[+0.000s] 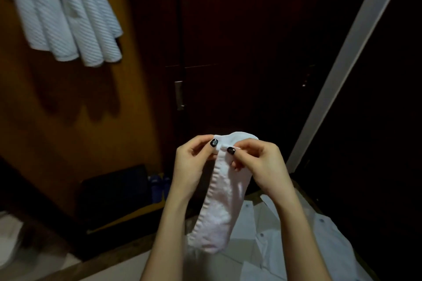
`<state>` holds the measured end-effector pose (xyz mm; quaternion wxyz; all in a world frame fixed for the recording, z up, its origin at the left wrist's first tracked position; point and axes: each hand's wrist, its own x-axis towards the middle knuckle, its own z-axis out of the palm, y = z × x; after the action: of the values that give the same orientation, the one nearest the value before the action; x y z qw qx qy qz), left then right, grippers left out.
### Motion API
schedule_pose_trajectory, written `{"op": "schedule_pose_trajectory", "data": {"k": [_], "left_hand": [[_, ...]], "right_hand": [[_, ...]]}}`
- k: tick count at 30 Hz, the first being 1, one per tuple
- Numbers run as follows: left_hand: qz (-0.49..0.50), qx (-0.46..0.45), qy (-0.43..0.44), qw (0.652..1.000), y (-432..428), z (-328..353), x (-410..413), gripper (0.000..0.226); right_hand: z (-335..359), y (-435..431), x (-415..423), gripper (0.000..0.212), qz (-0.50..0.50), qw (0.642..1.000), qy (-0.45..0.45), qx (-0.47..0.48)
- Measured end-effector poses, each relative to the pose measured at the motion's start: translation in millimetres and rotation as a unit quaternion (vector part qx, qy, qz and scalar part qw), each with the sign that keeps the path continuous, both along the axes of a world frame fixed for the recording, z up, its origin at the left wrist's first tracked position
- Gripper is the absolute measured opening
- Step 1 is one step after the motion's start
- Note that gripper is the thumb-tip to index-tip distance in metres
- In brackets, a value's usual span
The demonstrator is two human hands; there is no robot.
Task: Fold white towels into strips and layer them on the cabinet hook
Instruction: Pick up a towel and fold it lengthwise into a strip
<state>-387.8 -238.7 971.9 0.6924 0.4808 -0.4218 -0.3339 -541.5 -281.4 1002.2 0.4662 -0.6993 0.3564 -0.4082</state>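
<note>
A dark wooden cabinet (239, 29) fills the middle of the view from twelve o'clock down to the centre. Its amber-lit side panel (57, 109) takes up the nine o'clock side. At about eleven o'clock a bunch of hanging towels (66, 11), white with a diagonal rib, drapes in overlapping layers against that panel, with their upper ends cut off by the frame edge. A pale strip of white trim (342, 64) runs aslant from one o'clock down toward four. At five o'clock lies a white buttoned shirt (296, 246), spread flat below the forearms. A black case (114, 196) stands at the foot of the panel at about seven o'clock.

The folded towel (219, 207) is a long narrow strip. It hangs at six o'clock from both hands, with a ribbed hem down its left edge and its lower end in front of the shirt. The left hand (194, 162) has its grip narrowed to a pinch on the strip's top edge, with its dark-nailed thumb on the near face. The right hand (258, 162), just beside it at the strip's three o'clock side, pinches the same top edge with its fingers curled.

A metal handle (179, 94) sits on the cabinet door near the centre. Small blue bottles (157, 187) stand just at the case's three o'clock side.
</note>
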Motion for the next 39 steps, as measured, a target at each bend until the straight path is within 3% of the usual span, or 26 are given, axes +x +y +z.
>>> {"op": "schedule_pose_trajectory", "data": {"k": [2, 5, 15, 22, 26, 31, 39], "left_hand": [[-0.013, -0.007, 0.000, 1.000, 19.2, 6.1, 20.4, 0.013], [-0.042, -0.011, -0.023, 0.999, 47.5, 15.0, 50.8, 0.024], [-0.029, -0.044, -0.054, 0.997, 128.1, 20.4, 143.7, 0.018], [0.068, -0.063, 0.061, 0.994, 163.2, 12.5, 212.5, 0.021], [0.129, -0.039, -0.012, 0.991, 180.4, 6.0, 237.0, 0.011], [0.161, -0.030, -0.101, 0.981, 192.3, 4.3, 243.3, 0.016], [0.202, -0.020, -0.144, 0.968, 192.4, 7.3, 244.7, 0.012]], "right_hand": [[6.1, 15.0, 22.2, 0.013, -0.013, 0.999, 0.005, -0.044], [14.2, 38.9, 53.1, 0.013, -0.041, 0.994, 0.003, -0.104], [11.2, 116.5, 158.9, 0.013, -0.039, 0.990, 0.003, -0.136], [-7.3, 118.0, 185.9, 0.020, -0.011, 0.970, 0.203, -0.131], [-13.4, 132.6, 197.3, 0.024, 0.012, 0.989, 0.137, -0.058], [-7.4, 144.7, 214.0, 0.030, -0.018, 0.996, 0.035, -0.075], [-6.6, 152.2, 223.8, 0.024, -0.037, 0.995, 0.005, -0.090]]}}
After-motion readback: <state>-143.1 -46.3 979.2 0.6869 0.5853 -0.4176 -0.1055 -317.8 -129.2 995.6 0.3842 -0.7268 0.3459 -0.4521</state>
